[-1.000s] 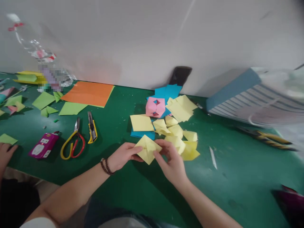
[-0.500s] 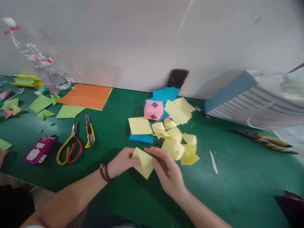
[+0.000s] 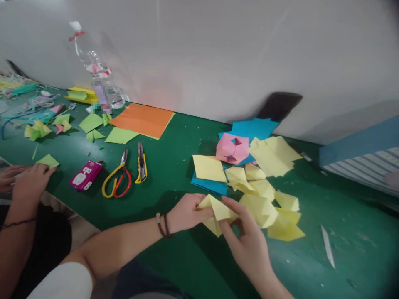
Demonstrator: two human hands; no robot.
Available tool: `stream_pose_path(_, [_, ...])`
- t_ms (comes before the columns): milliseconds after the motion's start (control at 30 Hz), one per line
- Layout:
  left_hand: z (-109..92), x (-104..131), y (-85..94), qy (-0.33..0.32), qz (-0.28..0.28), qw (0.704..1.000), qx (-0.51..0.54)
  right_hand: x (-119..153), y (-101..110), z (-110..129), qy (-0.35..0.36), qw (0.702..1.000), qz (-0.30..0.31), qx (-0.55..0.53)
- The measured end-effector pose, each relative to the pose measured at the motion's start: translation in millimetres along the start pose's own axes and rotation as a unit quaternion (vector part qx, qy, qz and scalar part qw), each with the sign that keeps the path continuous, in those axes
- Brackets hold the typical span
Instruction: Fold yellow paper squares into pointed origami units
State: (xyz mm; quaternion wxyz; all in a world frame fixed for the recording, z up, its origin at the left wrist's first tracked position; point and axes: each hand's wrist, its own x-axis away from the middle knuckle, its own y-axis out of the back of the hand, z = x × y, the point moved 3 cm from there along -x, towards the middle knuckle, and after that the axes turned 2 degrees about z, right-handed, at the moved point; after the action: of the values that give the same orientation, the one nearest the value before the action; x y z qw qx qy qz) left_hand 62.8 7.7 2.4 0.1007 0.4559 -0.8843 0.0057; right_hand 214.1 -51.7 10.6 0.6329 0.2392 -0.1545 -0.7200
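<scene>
The pixelated label area of the clear bottle (image 3: 93,64) cannot be read; the white markings on the magenta box (image 3: 86,176) are too small for me to identify. The green counter (image 3: 174,170) has a glossy surface with scattered specks and abuts a pale grey wall (image 3: 199,54). A dark flat object (image 3: 279,105) leans on the wall. Folded yellow paper (image 3: 215,214) is located above the counter's near side, between my hands. My left hand (image 3: 186,212) is closed, pinching its left side. My right hand (image 3: 249,238) is loosely closed, thumb and index finger at its right side. Scissors (image 3: 122,172) lie beside a yellow utility knife (image 3: 141,164). A co-worker's hands (image 3: 31,182) hold green paper (image 3: 48,160) at far left.
</scene>
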Motion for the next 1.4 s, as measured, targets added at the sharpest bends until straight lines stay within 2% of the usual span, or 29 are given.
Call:
stream_pose_path(67, [-4.9, 1.5, 0.0, -0.023, 0.002, 0.999, -0.045, -1.5, 3.2, 0.1, -0.001, 1.000, -0.002, -0.003])
stream_pose_path(133, [-7.3, 2.7, 0.5, -0.021, 0.004, 0.999, -0.044, -4.0, 6.7, 0.0, -0.010, 1.000, -0.005, -0.014])
stream_pose_path(333, [-0.6, 0.6, 1.0, 0.040, -0.001, 0.998, 0.057, -11.6, 19.0, 1.7, -0.056, 0.997, -0.049, -0.026])
stream_pose_path(467, [3.0, -1.0, 1.1, 0.070, 0.025, 0.991, 0.115, -13.1, 23.8, 3.8, -0.059, 0.995, -0.080, -0.023])
stream_pose_path(533, [1.9, -0.3, 2.1, 0.064, 0.029, 0.993, 0.100, -13.4, 24.2, 3.8, -0.059, 0.994, -0.090, -0.023])
stream_pose_path(667, [-2.2, 2.3, 3.5, 0.021, -0.002, 1.000, 0.018, -12.6, 19.9, 3.3, -0.049, 0.996, -0.069, -0.009])
stream_pose_path(833, [1.3, 3.7, -3.1, 0.011, -0.011, 0.999, 0.033, -7.6, 13.6, 7.1, 0.006, 0.999, -0.052, 0.015])
stream_pose_path(900, [2.1, 4.6, -4.9, -0.001, -0.027, 1.000, 0.007, -5.7, 10.9, 8.1, 0.020, 0.999, -0.043, 0.011])
stream_pose_path(1100, [-0.8, 8.6, -4.7, -0.011, -0.073, 0.995, -0.064, -3.9, 6.0, 4.5, -0.002, 0.998, -0.056, -0.015])
stream_pose_path(1233, [-0.3, 7.3, -6.7, -0.007, -0.041, 0.999, 0.009, -6.1, 10.3, 4.0, -0.040, 0.996, -0.080, -0.017])
stream_pose_path(1333, [4.8, 4.8, -8.7, 0.040, -0.001, 0.994, 0.102, -8.7, 15.6, 4.5, -0.063, 0.992, -0.104, -0.015])
stream_pose_path(1400, [7.6, 3.3, -8.5, 0.066, 0.010, 0.989, 0.128, -10.2, 17.3, 4.3, -0.068, 0.991, -0.112, -0.015])
